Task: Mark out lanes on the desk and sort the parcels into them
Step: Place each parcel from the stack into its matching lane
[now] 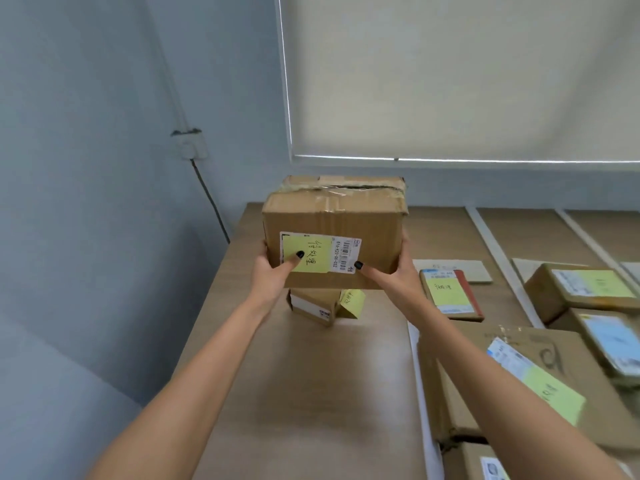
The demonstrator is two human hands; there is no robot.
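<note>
I hold a taped brown cardboard box [363, 220] in the air above the left end of the desk [304, 393]. My left hand [272, 271] grips its left side with the thumb on a yellow sticky note [306, 254] beside a white barcode label. My right hand [394, 271] grips its right side, thumb on the label. Below the box a small parcel [313, 308] with a yellow note lies on the desk. White tape strips [491, 251] mark lanes to the right.
A flat parcel [450, 294] with a yellow note lies right of my hands. Several more cardboard parcels [581, 289] fill the lanes at the right, a large box [519, 386] nearest me. A wall socket with a cable [207, 199] is on the left wall.
</note>
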